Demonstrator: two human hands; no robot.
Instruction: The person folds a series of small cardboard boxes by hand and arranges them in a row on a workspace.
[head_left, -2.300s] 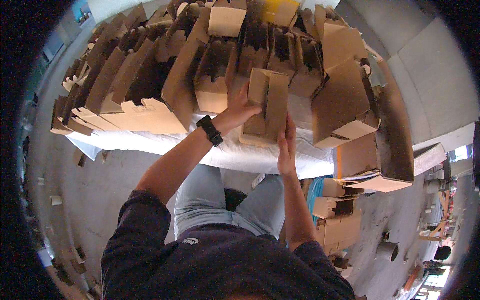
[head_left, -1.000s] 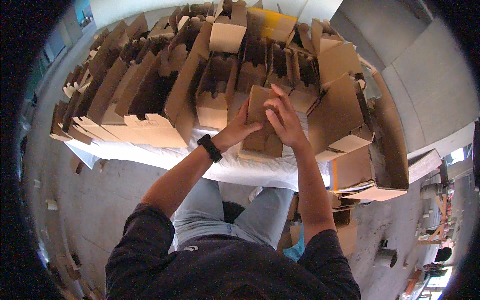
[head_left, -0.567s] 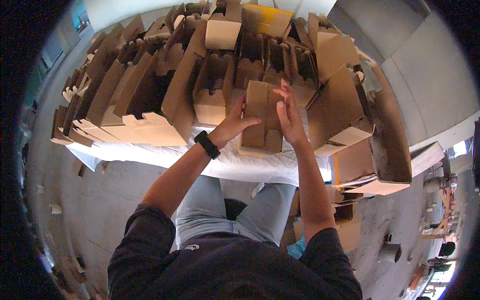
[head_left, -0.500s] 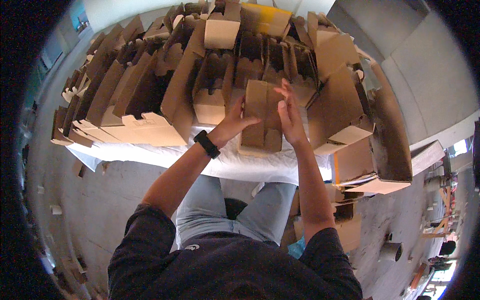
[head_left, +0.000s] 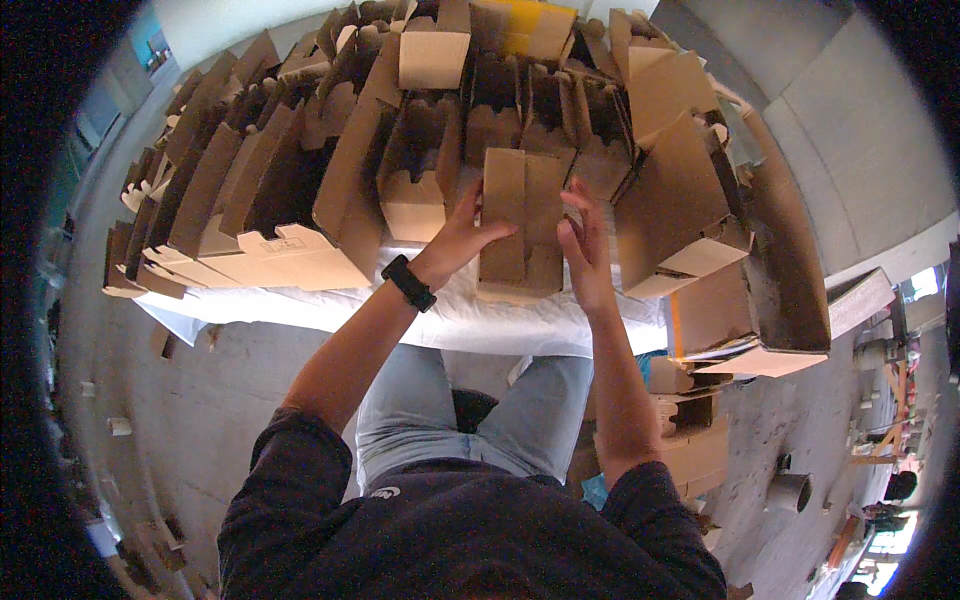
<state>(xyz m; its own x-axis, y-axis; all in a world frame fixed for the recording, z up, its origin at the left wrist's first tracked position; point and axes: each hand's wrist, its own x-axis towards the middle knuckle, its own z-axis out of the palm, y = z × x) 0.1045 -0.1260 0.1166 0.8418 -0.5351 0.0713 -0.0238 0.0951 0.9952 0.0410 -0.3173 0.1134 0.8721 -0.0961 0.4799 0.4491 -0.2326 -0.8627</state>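
Observation:
A small closed brown cardboard box (head_left: 520,220) lies on the white-covered table in front of me, with a seam running down its top. My left hand (head_left: 465,237) holds its left side, the thumb resting on top and the fingers along the edge. At the right side, my right hand (head_left: 588,245) is open, its fingers apart and slightly bent. Whether its fingertips touch the cardboard, I cannot tell. Just behind stand several open-topped cardboard boxes, including a narrow upright one (head_left: 415,200) near my left hand.
Long open cardboard boxes (head_left: 300,255) fill the table's left side. More boxes (head_left: 680,220) stand at the right, one tilted box (head_left: 770,290) by the table's corner. A white cloth (head_left: 430,325) covers the table. Cardboard (head_left: 690,445) lies below, and a grey cylinder (head_left: 790,492) is on the floor.
My right hand has drawn back from over the box's top right edge to beside it, its fingers bending a little. The left hand keeps its place on the box. The view has shifted slightly.

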